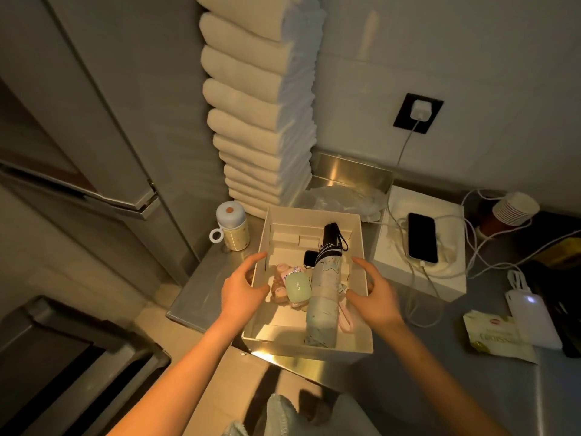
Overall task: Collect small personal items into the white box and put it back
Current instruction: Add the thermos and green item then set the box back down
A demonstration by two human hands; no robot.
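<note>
The white box [314, 213] stands open on the steel counter [201, 287], its near end past the counter's front edge. Inside lie a folded pale umbrella [325, 297] with a black handle, a light green case [297, 287], a small dark device [309, 258] and a pinkish soft item [283, 272]. My left hand [242, 287] straddles the box's left wall, thumb inside and fingers outside. My right hand [377, 297] straddles the right wall the same way.
A tall stack of folded towels [264, 121] and a small lidded bottle [231, 226] stand behind the box. To the right are a charging phone [422, 237] on a white carton, cables, paper cups [512, 209], a power bank [531, 316] and a tissue packet [496, 336]. A fridge [94, 121] stands left.
</note>
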